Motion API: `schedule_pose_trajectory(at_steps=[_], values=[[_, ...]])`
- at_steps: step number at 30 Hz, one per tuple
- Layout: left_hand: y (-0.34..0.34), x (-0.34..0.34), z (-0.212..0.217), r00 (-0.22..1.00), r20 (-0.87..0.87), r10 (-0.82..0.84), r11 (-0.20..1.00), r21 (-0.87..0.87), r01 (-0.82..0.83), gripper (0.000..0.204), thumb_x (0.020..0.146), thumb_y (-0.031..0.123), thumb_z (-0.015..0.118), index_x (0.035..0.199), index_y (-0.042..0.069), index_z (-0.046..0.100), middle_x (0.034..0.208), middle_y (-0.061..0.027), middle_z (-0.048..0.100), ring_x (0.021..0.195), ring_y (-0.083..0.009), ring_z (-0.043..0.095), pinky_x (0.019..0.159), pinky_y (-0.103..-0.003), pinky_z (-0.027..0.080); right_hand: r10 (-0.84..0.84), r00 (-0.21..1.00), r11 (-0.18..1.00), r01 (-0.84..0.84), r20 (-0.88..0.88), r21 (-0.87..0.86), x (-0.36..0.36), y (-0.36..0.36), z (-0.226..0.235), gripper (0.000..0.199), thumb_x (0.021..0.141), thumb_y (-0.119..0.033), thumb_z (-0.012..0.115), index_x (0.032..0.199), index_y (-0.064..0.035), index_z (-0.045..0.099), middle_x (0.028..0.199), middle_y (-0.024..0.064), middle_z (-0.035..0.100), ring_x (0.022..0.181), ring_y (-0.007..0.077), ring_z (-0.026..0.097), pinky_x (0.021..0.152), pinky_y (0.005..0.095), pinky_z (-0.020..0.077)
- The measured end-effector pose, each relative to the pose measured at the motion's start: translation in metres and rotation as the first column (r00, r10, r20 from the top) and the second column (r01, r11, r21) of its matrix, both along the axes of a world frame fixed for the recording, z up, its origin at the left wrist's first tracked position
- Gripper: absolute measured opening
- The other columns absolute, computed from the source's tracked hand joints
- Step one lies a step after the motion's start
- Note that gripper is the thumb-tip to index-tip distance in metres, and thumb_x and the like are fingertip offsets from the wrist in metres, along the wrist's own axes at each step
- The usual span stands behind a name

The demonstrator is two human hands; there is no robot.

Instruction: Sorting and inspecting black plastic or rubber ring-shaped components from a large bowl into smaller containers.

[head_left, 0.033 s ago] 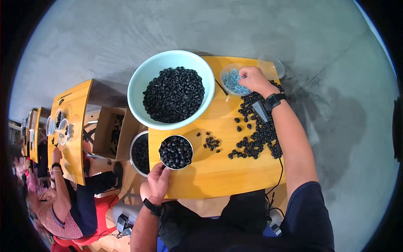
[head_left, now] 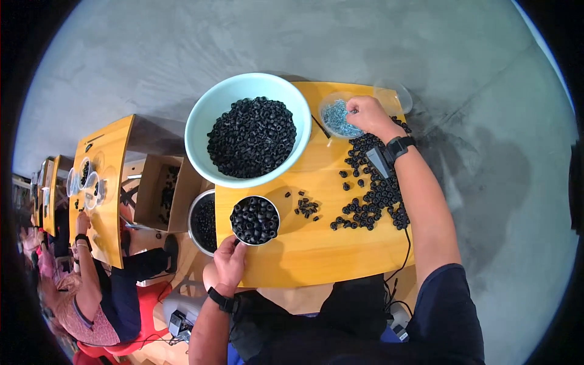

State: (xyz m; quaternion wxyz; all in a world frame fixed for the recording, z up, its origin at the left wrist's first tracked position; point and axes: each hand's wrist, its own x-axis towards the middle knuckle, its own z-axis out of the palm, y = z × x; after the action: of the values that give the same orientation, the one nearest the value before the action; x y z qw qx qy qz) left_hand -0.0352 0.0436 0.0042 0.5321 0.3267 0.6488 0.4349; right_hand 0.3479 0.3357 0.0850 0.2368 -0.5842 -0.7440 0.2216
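My left hand [head_left: 230,263] is closed at the near rim of a round metal cup [head_left: 279,226], thumb and fingers pinching its edge or handle. Rounded black plastic pieces [head_left: 255,218] fill this cup. At the far right of the table, my right hand [head_left: 370,115] hangs over a clear round tub [head_left: 322,125] of small, shiny bluish-silver pieces [head_left: 340,118]. Its fingers are pinched together, and whatever they hold is too small to make out. Many black ring-shaped pieces [head_left: 380,198] lie spread below my right forearm. A little group of small black cylinders [head_left: 307,207] sits between them and the cup.
A large pale-blue basin [head_left: 198,134] of black pieces stands at the table's far left. A clear lid [head_left: 398,97] lies behind the tub. Left of the wooden table [head_left: 292,267] are a metal bowl [head_left: 194,234] and a cardboard box [head_left: 149,194]. Another person [head_left: 91,298] works farther left.
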Motion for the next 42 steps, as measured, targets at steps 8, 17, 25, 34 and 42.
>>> schedule_pose_trajectory(at_steps=[8, 17, 25, 34, 42], values=[[-0.002, 0.001, -0.004, 1.0, -0.015, 0.007, 0.999, 0.039, -0.006, 0.019, 0.09, 0.009, 0.065, 0.106, -0.001, 0.065, 0.078, 0.0014, 0.063, 0.058, -0.0028, 0.051, 0.049, -0.019, 0.041, 0.002, 0.998, 1.0, -0.002, -0.057, -0.003, 0.003, -0.006, -0.003, 0.016, 0.07, -0.01, 0.069, 0.082, -0.0002, 0.064, 0.073, 0.0115, 0.063, 0.068, 0.0239, 0.063, 0.063, 0.0348, 0.0512], [-0.002, -0.002, -0.011, 0.999, -0.045, 0.004, 0.999, 0.051, -0.002, 0.02, 0.09, 0.009, 0.064, 0.107, -0.002, 0.065, 0.077, 0.0014, 0.063, 0.056, -0.003, 0.05, 0.048, -0.02, 0.04, -0.168, 0.97, 0.926, 0.095, -0.176, -0.365, -0.008, -0.019, 0.024, 0.014, 0.083, -0.01, 0.064, 0.092, 0.0009, 0.063, 0.071, 0.0017, 0.058, 0.055, 0.0075, 0.056, 0.043, 0.0227, 0.0458], [-0.002, 0.001, -0.007, 0.999, -0.026, 0.028, 0.999, 0.034, -0.027, 0.022, 0.09, 0.008, 0.064, 0.108, -0.003, 0.064, 0.079, 0.0006, 0.063, 0.057, -0.0028, 0.049, 0.048, -0.019, 0.04, -0.065, 0.939, 0.934, -0.063, -0.338, -0.353, -0.033, -0.069, 0.048, 0.015, 0.084, -0.01, 0.063, 0.093, 0.0017, 0.063, 0.073, 0.0015, 0.059, 0.055, 0.0067, 0.056, 0.044, 0.022, 0.0452], [-0.001, 0.003, -0.004, 1.0, -0.004, 0.013, 0.998, 0.056, -0.013, 0.021, 0.09, 0.009, 0.064, 0.108, -0.002, 0.064, 0.08, 0.001, 0.063, 0.057, -0.0026, 0.049, 0.048, -0.019, 0.04, 0.214, 0.976, 0.97, -0.217, -0.035, -0.108, -0.04, -0.102, -0.025, 0.015, 0.078, -0.013, 0.066, 0.084, 0.0, 0.064, 0.075, 0.0175, 0.064, 0.068, 0.0331, 0.061, 0.065, 0.0375, 0.0493], [-0.001, 0.003, -0.001, 1.0, -0.004, 0.029, 0.999, 0.034, -0.029, 0.02, 0.091, 0.007, 0.063, 0.109, -0.002, 0.064, 0.082, 0.0011, 0.063, 0.06, -0.0015, 0.048, 0.049, -0.018, 0.038, 0.185, 0.976, 0.982, -0.187, 0.118, 0.007, -0.038, -0.113, -0.027, 0.011, 0.079, -0.01, 0.063, 0.087, -0.0032, 0.065, 0.082, 0.0174, 0.061, 0.081, 0.0351, 0.061, 0.071, 0.0429, 0.0496]])
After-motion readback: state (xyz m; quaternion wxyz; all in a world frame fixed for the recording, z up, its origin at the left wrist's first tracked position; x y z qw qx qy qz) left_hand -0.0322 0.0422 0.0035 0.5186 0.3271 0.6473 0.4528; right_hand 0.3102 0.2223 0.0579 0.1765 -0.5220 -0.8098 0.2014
